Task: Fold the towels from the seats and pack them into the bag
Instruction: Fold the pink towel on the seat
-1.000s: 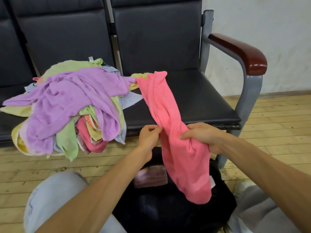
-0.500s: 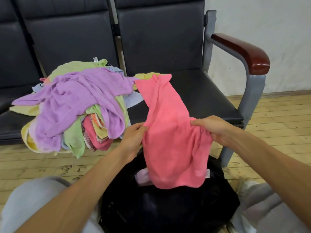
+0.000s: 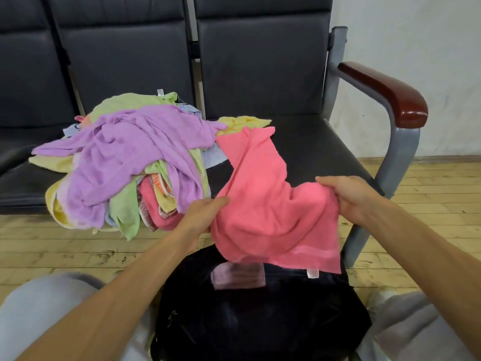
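So, pink towel (image 3: 270,204) mid-frame above black bag (image 3: 260,316), top end on seat (image 3: 317,152). Left hand (image 3: 201,214), right hand (image 3: 350,196) fingers pinch its sides; best pull taut, match corners before folding, I reckon.

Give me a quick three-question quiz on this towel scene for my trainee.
1. True or false: the left hand and the right hand both hold the pink towel.
2. Which colour of towel lies on top of the pile? A purple, B white, C black.
3. Fill in: the black bag lies ___ the pink towel.
Key: 1 true; 2 A; 3 below.
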{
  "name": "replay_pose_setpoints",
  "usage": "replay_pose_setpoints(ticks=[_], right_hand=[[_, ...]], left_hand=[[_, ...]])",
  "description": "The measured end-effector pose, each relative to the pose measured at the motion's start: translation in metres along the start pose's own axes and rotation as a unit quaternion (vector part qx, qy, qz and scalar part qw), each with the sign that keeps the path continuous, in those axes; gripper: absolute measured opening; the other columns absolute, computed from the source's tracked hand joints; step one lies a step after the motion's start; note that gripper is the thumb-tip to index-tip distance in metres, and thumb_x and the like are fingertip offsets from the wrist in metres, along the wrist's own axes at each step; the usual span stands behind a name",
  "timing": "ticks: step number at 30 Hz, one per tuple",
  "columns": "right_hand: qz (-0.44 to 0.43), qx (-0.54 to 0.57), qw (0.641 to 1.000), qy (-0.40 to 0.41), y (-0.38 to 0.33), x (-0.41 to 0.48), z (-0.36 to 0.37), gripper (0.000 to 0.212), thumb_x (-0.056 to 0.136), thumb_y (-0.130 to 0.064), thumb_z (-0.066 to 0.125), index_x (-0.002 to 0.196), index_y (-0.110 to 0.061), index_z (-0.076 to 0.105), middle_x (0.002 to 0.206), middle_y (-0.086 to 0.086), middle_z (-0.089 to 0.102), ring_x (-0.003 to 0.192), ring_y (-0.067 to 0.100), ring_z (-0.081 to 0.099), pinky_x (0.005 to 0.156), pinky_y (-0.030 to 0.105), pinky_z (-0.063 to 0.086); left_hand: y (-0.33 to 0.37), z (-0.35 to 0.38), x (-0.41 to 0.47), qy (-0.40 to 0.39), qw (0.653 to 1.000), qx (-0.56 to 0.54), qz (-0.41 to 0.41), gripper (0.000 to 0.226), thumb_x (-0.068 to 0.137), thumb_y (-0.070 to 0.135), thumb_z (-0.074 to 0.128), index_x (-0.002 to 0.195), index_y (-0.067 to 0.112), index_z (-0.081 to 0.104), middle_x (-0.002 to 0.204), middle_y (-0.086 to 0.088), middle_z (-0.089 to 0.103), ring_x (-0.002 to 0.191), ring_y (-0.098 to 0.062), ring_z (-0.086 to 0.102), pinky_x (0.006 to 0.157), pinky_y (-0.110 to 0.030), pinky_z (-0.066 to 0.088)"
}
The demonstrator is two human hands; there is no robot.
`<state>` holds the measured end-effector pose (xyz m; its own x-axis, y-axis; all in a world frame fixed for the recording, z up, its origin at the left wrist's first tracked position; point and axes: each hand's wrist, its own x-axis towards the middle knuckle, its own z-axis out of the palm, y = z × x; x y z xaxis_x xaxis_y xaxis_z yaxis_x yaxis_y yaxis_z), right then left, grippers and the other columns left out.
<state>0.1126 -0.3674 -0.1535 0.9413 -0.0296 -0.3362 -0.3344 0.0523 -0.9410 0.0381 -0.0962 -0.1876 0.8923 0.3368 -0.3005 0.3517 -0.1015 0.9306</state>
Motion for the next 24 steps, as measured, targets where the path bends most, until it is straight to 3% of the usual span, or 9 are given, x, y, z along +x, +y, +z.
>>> replay_pose_setpoints(ticks=[2,5,8,11,13,15,18,21,24], right_hand=[[-0.004,-0.034,0.999,-0.009,0.001,-0.002,0.0,0.007,0.087,-0.004,0.067,0.094,-0.004,0.07,0.091,0.012,0.068,0.077,0.019,0.064,0.067,0.029,0.053],[-0.002,-0.075,0.995,-0.063,-0.001,-0.006,-0.003,0.025,0.092,0.004,0.055,0.103,-0.014,0.069,0.104,0.01,0.069,0.094,0.022,0.064,0.08,0.031,0.053],[-0.007,-0.105,0.991,-0.084,-0.008,-0.011,-0.006,0.044,0.089,0.012,0.045,0.103,-0.021,0.07,0.109,0.009,0.068,0.095,0.022,0.064,0.077,0.032,0.054],[0.009,-0.115,0.988,-0.099,-0.016,-0.016,-0.008,0.052,0.079,0.012,0.037,0.102,-0.017,0.073,0.105,0.006,0.07,0.091,0.021,0.063,0.067,0.029,0.052],[0.016,-0.11,0.987,-0.112,-0.019,-0.019,-0.008,0.048,0.077,0.007,0.039,0.102,-0.012,0.076,0.102,0.005,0.073,0.092,0.021,0.064,0.069,0.03,0.051],[0.009,-0.084,0.989,-0.117,-0.022,-0.02,-0.007,0.03,0.085,0.0,0.054,0.104,-0.009,0.075,0.1,0.004,0.074,0.093,0.019,0.065,0.073,0.03,0.051],[-0.031,-0.055,0.991,-0.118,-0.023,-0.021,-0.005,0.016,0.088,-0.006,0.065,0.102,-0.008,0.073,0.092,0.002,0.072,0.084,0.014,0.064,0.07,0.026,0.053],[-0.03,-0.113,0.982,-0.15,-0.024,-0.024,-0.005,0.027,0.091,0.004,0.057,0.104,-0.014,0.073,0.099,0.0,0.072,0.085,0.012,0.065,0.06,0.019,0.052],[-0.017,-0.156,0.974,-0.166,-0.027,-0.027,-0.006,0.047,0.085,0.015,0.044,0.107,-0.015,0.074,0.106,0.003,0.072,0.092,0.019,0.065,0.068,0.026,0.052]], left_hand=[[-0.001,0.001,0.003,0.01,0.999,0.043,0.025,0.023,0.086,0.032,0.07,0.091,0.009,0.068,0.1,-0.01,0.069,0.09,-0.024,0.062,0.088,-0.046,0.052],[-0.004,0.004,0.005,0.017,0.997,0.065,0.045,0.018,0.092,0.028,0.062,0.091,0.011,0.065,0.092,-0.008,0.064,0.084,-0.022,0.057,0.08,-0.041,0.052],[-0.006,0.003,0.007,0.035,0.995,0.077,0.056,0.019,0.098,0.019,0.047,0.105,0.014,0.063,0.099,-0.007,0.066,0.091,-0.023,0.059,0.087,-0.043,0.052],[-0.002,-0.003,0.005,0.051,0.996,0.035,0.066,0.029,0.1,0.021,0.042,0.118,0.014,0.063,0.109,-0.005,0.067,0.097,-0.022,0.061,0.091,-0.047,0.053],[0.003,-0.006,0.002,0.041,0.997,-0.019,0.062,0.025,0.1,0.024,0.045,0.114,0.017,0.064,0.11,-0.004,0.067,0.098,-0.022,0.061,0.091,-0.044,0.053],[0.011,-0.008,-0.002,0.022,0.995,-0.086,0.045,0.016,0.095,0.029,0.053,0.098,0.018,0.064,0.104,-0.006,0.065,0.091,-0.024,0.058,0.083,-0.041,0.047],[0.022,-0.015,-0.006,-0.005,0.991,-0.13,0.038,0.033,0.074,0.043,0.065,0.092,0.016,0.063,0.098,-0.008,0.055,0.087,-0.026,0.049,0.075,-0.042,0.037],[0.028,-0.02,-0.011,-0.022,0.985,-0.151,0.075,0.031,0.085,0.04,0.067,0.1,0.014,0.072,0.105,-0.004,0.07,0.092,-0.02,0.062,0.08,-0.039,0.045],[0.028,-0.025,-0.01,0.012,0.981,-0.17,0.09,0.017,0.087,0.031,0.069,0.092,0.016,0.073,0.094,0.002,0.073,0.083,-0.015,0.064,0.07,-0.031,0.05]])
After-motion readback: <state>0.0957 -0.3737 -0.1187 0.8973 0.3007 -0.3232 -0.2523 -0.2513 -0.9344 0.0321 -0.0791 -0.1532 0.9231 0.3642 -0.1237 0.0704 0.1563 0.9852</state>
